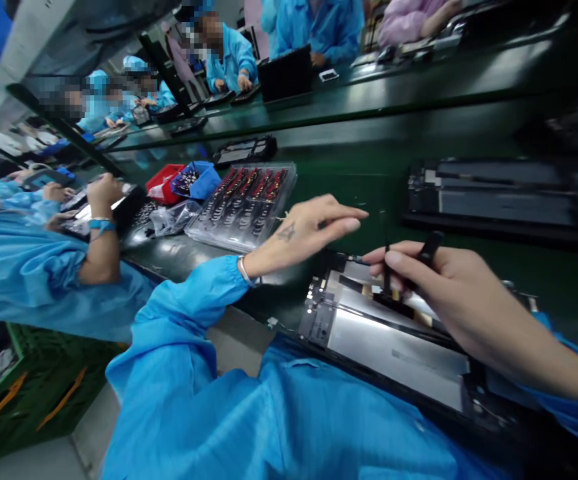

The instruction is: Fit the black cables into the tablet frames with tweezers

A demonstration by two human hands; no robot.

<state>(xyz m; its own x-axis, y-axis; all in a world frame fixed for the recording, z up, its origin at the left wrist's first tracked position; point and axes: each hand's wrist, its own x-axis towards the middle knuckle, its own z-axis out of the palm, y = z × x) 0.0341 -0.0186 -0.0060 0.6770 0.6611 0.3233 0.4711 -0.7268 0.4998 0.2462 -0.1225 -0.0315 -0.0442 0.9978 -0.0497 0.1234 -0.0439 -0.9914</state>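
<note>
1. My right hand [449, 293] pinches black tweezers [386, 270] over the opened tablet [393, 340] on the counter [359, 180].
2. My left hand [303, 233] hovers flat and empty beside the tablet, near a clear parts tray [243, 203].

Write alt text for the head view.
The right hand holds a thin black tool over an opened tablet with silver internals, while the left hand hovers flat just above it. A clear plastic tray of small parts sits left on the dark green bench.

Long dark green tabletop [369, 143] under bright overhead light; seated workers in blue coats [229, 57] line its far side; grey floor [29, 460] below.
</note>
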